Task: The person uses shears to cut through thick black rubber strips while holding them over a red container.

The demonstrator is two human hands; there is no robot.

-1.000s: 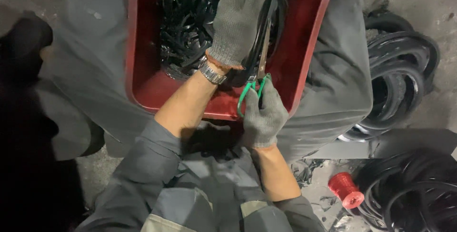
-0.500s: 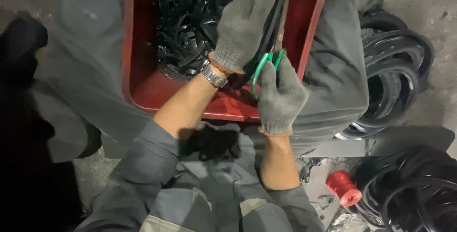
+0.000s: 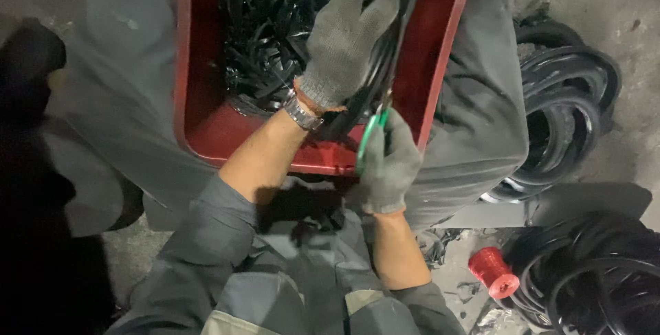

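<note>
Head view: gloved hands (image 3: 364, 101) over red tub (image 3: 199, 122)

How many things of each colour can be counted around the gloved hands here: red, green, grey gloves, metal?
Red: 2, the red tub and the red spool
Green: 1, the green-handled cutter in the right hand
Grey gloves: 2, on the right hand and the left hand
Metal: 1, the wristwatch
Black rubber strips and rings: too tangled to count
Total: 6

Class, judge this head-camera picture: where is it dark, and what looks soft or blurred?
Head view: the left side sinks into deep shadow; the red tub is dimly lit; the left hand and right hand look slightly soft; the black strips merge into one dark mass.
</note>
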